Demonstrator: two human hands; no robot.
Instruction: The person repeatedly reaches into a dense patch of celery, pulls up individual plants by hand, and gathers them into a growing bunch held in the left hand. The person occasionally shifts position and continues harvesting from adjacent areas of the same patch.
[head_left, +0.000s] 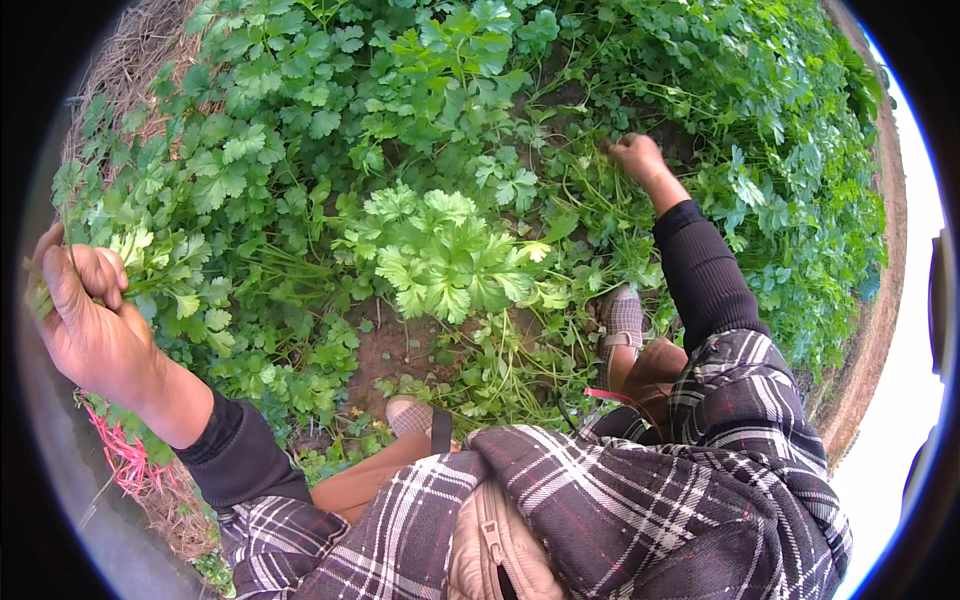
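My left hand (pixel 85 310) grips a bunch of leafy green stems (pixel 170 265) at the far left, fingers curled around them. My right hand (pixel 640 160) reaches into low leafy plants at the upper right, its fingers pinched together at thin stems; what exactly is between them is too small to make out. A pale green, serrated-leaved plant (pixel 445 260) stands between my hands, above bare brown soil (pixel 375 350). A thin red strip (pixel 607 393) hangs by my waist at the right.
My feet in checked shoes (pixel 622 318) stand among trampled stems. Dense green plants (pixel 770 160) surround me. Pink-red strips (pixel 125 450) lie at the left edge beside dry straw (pixel 150 75). A brown dirt strip (pixel 880 300) runs along the right.
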